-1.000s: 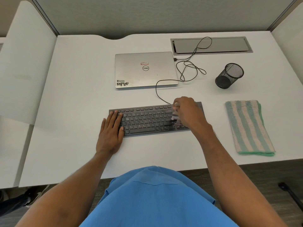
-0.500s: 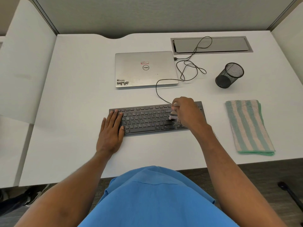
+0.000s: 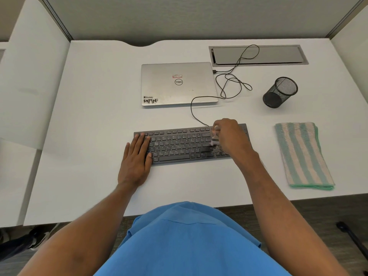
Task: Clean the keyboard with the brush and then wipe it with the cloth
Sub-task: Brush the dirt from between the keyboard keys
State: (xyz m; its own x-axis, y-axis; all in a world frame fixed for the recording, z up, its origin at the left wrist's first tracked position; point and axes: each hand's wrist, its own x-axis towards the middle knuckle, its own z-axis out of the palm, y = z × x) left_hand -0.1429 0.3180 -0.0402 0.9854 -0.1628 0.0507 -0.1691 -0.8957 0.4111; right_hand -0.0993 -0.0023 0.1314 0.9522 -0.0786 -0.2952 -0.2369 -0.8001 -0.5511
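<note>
Right hand (image 3: 229, 136) curled around small brush (image 3: 215, 139), bristles on right part of keyboard (image 3: 179, 146). Left hand (image 3: 137, 156) flat, fingers straight, pressing keyboard's left end. Striped cloth (image 3: 302, 154) folded on desk (image 3: 89, 116), well right of keyboard.

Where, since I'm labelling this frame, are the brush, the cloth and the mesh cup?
brush (image 3: 214, 140), head view, pale body above the bristles.
cloth (image 3: 302, 154), head view, middle of its striped top.
mesh cup (image 3: 275, 97), head view, outer side wall.
</note>
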